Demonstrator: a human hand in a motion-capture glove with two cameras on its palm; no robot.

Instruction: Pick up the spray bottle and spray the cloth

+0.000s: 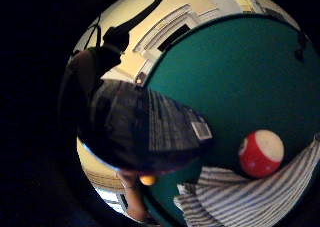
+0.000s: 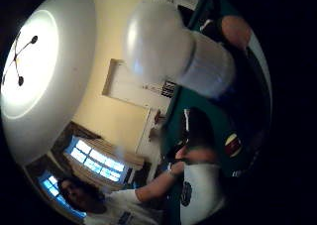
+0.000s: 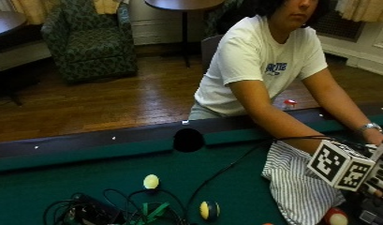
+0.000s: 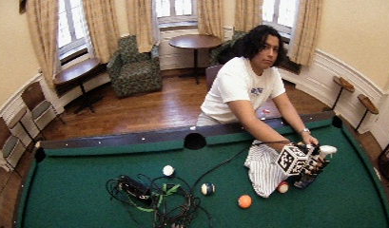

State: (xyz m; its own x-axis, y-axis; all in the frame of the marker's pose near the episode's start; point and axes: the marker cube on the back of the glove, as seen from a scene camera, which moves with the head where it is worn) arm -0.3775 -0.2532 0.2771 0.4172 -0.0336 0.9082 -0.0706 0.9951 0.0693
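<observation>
My gloved right hand (image 4: 313, 165) grips the spray bottle (image 4: 308, 179) and holds it up over the green table (image 4: 86, 190), just right of the cloth. The bottle has a dark body (image 1: 145, 129) with a label and a white spray head (image 2: 163, 41), which stands above the hand (image 4: 325, 151). The striped cloth (image 4: 264, 168) lies crumpled on the felt beside the hand, also seen in the outside view (image 3: 297, 185). The curled gloved fingers (image 3: 379, 180) show at that view's edge. The person's bare left hand (image 3: 373, 136), with a watch, is just behind the glove.
A red-striped ball (image 4: 283, 187) lies against the cloth's near edge, an orange ball (image 4: 245, 201) further left. A dark striped ball (image 4: 207, 188), a white ball (image 4: 168, 170) and a tangle of cables (image 4: 150, 194) lie mid-table. A side pocket (image 4: 194, 141) sits in the far rail.
</observation>
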